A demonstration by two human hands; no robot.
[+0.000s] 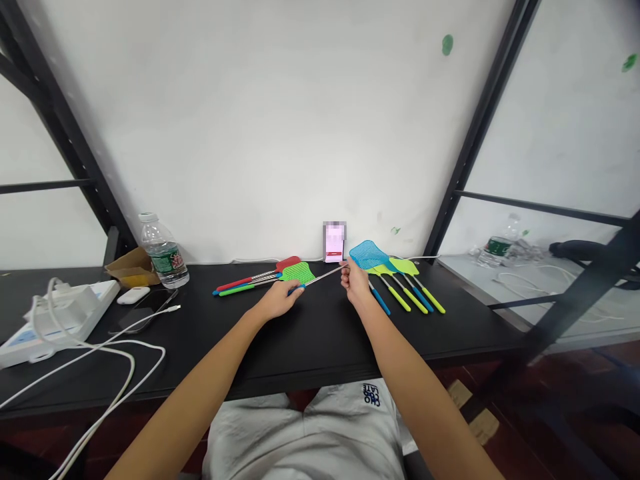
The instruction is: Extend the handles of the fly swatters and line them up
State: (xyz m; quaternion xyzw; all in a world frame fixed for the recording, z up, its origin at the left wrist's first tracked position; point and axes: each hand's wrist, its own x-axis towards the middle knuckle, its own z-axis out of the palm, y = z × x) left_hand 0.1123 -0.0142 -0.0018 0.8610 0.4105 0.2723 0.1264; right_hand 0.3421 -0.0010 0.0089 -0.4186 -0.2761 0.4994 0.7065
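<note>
A blue fly swatter (367,252) with a thin metal rod is stretched between my two hands above the black table (310,347). My left hand (280,300) is closed round its blue handle. At the other end, the fingers of my right hand (356,280) pinch the rod close to the mesh head. Just beyond my left hand lies a group of swatters, with a red swatter (235,283) and a green swatter (237,289) on top. Several yellow-green swatters (420,303) and blue-handled ones lie fanned out right of my right hand.
Against the white wall leans a lit phone (335,243). At the left are a water bottle (165,257), a cardboard box (130,268), a white case (133,295), a dark flat device (145,313), and a power strip (55,327) with loose white cables (133,367). Black metal posts (483,100) rise on both sides.
</note>
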